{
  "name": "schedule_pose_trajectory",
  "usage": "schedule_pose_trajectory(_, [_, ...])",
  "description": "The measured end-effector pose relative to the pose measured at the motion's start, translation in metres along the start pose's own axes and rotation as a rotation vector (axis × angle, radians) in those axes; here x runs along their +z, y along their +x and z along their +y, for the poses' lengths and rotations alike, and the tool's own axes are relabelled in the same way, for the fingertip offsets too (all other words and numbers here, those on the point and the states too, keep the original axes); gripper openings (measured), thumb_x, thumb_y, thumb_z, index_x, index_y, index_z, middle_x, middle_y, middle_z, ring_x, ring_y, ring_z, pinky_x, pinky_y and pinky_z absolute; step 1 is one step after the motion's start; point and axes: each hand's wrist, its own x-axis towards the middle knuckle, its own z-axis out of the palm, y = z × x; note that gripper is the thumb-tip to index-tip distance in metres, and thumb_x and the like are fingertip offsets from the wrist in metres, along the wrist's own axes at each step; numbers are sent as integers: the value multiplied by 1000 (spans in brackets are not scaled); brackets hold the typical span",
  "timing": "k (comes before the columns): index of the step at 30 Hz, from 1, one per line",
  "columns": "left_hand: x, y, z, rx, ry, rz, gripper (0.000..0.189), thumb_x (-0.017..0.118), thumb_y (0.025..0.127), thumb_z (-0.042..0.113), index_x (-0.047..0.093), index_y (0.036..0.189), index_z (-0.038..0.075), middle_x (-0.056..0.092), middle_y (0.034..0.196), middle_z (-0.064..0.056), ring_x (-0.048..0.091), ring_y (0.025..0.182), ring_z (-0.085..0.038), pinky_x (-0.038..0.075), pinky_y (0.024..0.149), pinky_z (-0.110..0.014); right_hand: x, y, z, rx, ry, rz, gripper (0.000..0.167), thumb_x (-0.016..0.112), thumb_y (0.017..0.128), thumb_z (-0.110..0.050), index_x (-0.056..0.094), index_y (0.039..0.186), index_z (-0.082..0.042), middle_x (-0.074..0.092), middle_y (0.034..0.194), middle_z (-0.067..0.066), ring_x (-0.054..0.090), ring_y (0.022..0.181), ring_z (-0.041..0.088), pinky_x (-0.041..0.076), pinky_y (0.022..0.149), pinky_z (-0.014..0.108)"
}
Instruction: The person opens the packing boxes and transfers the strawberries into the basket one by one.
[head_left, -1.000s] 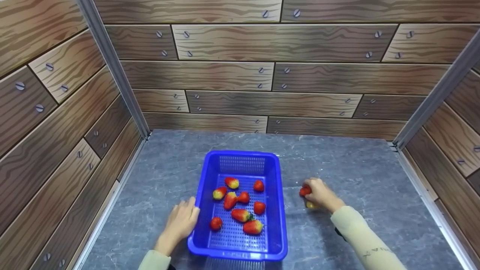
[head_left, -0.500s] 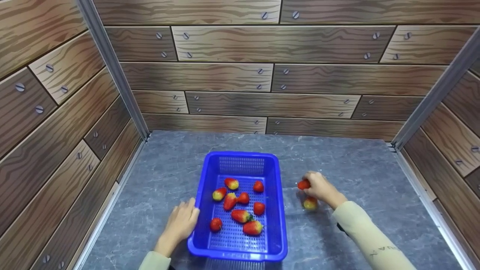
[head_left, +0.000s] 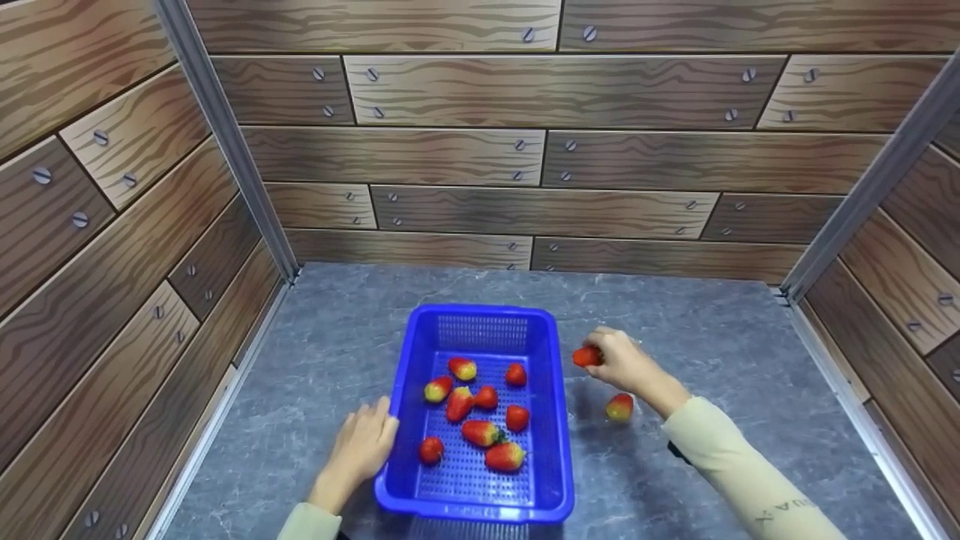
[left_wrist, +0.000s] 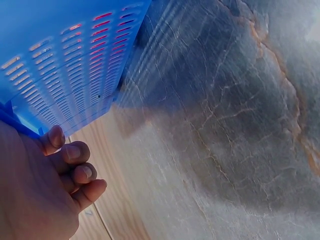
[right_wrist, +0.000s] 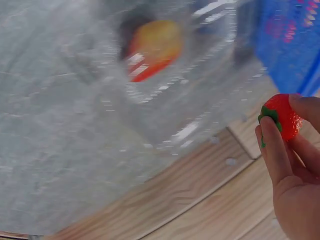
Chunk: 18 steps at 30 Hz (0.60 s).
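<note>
A blue perforated basket (head_left: 472,512) stands on the grey marbled surface with several red and red-yellow strawberries (head_left: 480,432) inside. My left hand (head_left: 362,444) holds its left rim; in the left wrist view, curled fingers (left_wrist: 75,152) show below the slotted basket wall (left_wrist: 75,65). Just right of the basket, my right hand (head_left: 628,364) pinches a red strawberry (head_left: 586,356) above the surface. Green leaves show on this strawberry (right_wrist: 287,116) between thumb and fingers in the right wrist view. Another strawberry (head_left: 619,406), red and yellow, lies on the surface below the right hand.
Wood-patterned panels (head_left: 450,157) enclose the back and both sides, with metal corner posts (head_left: 225,135) between them. A shiny clear film (right_wrist: 175,115) appears around the loose strawberry in the right wrist view. The grey surface (head_left: 720,337) extends right of the basket.
My right hand has lifted the red strawberry and carried it left toward the basket, uncovering the red-yellow one on the surface. The left hand has stayed on the rim.
</note>
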Motion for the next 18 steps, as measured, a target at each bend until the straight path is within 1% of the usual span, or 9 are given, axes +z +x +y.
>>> schedule_pose_trajectory(2, [0, 0, 0, 0, 1, 2, 22, 41, 98, 16, 57, 107, 4, 63, 90, -14, 58, 90, -36, 42, 86, -54, 0, 2, -9, -40, -1, 10, 25, 77, 70, 5, 68, 94, 6, 62, 86, 11, 61, 76, 23, 54, 68, 39])
schedule_pose_trajectory(5, [0, 0, 1, 12, 13, 18, 18, 43, 97, 16, 56, 102, 4, 62, 85, -14, 58, 88, -37, 43, 82, -53, 2, 6, -22, -104, 17, 26, 25, 78, 67, 5, 69, 91, 4, 62, 84, 10, 61, 75, 23, 54, 67, 38])
schedule_pose_trajectory(7, [1, 0, 1, 25, 20, 31, 15, 44, 96, 15, 55, 99, 5, 61, 82, -13, 58, 85, -37, 43, 80, -52, 3, 9, -31, -133, 31, 28, 26, 79, 67, 4, 69, 90, 3, 62, 84, 9, 61, 74, 23, 54, 66, 37])
schedule_pose_trajectory(9, [1, 0, 1, 33, 27, 39, 13, 45, 96, 15, 54, 97, 6, 61, 80, -12, 58, 84, -37, 43, 78, -51, 5, 11, -41, -143, 48, 19, 26, 79, 67, 4, 70, 91, 3, 63, 85, 10, 62, 75, 23, 55, 67, 36])
schedule_pose_trajectory(12, [0, 1, 1, 35, 30, 47, 13, 46, 96, 15, 54, 98, 6, 61, 81, -11, 58, 84, -37, 43, 79, -51, 10, 14, -55, -155, 74, 5, 28, 79, 68, 3, 70, 94, 4, 65, 88, 12, 63, 78, 25, 55, 70, 38])
schedule_pose_trajectory(16, [0, 1, 1, 32, 33, 45, 14, 46, 96, 15, 55, 98, 5, 61, 82, -11, 58, 84, -36, 43, 79, -51, 24, 13, -74, -168, 112, -34, 31, 80, 68, 2, 70, 98, 5, 67, 92, 13, 64, 84, 27, 55, 76, 40])
schedule_pose_trajectory(18, [0, 0, 2, 32, 37, 42, 16, 46, 96, 16, 56, 100, 4, 62, 84, -12, 58, 85, -36, 43, 80, -51, 32, 11, -84, -170, 124, -66, 33, 81, 69, 0, 70, 100, 4, 67, 94, 12, 64, 86, 26, 55, 77, 40])
